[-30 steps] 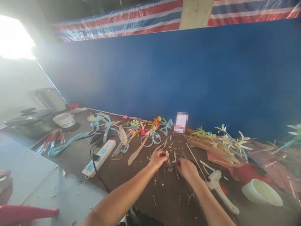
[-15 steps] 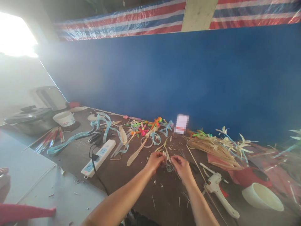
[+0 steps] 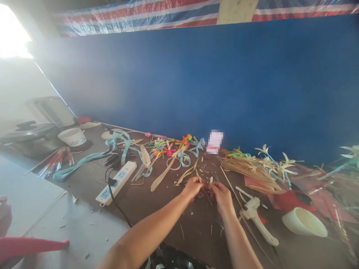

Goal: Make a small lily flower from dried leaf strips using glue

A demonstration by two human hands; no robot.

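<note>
Brown counter [image 3: 157, 200]; left hand [image 3: 194, 188] pinches pale strip [image 3: 200, 179], right hand [image 3: 222, 193] pale sliver [image 3: 211, 180]; hard squeeze may split either, rightward swing may knock glue gun [image 3: 254, 212] beside right hand.

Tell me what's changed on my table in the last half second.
Both your left hand and right hand have shifted slightly rightward over the table. Each now pinches a pale piece; whether anything was let go is unclear. The glue gun and power strip stayed put.
</note>
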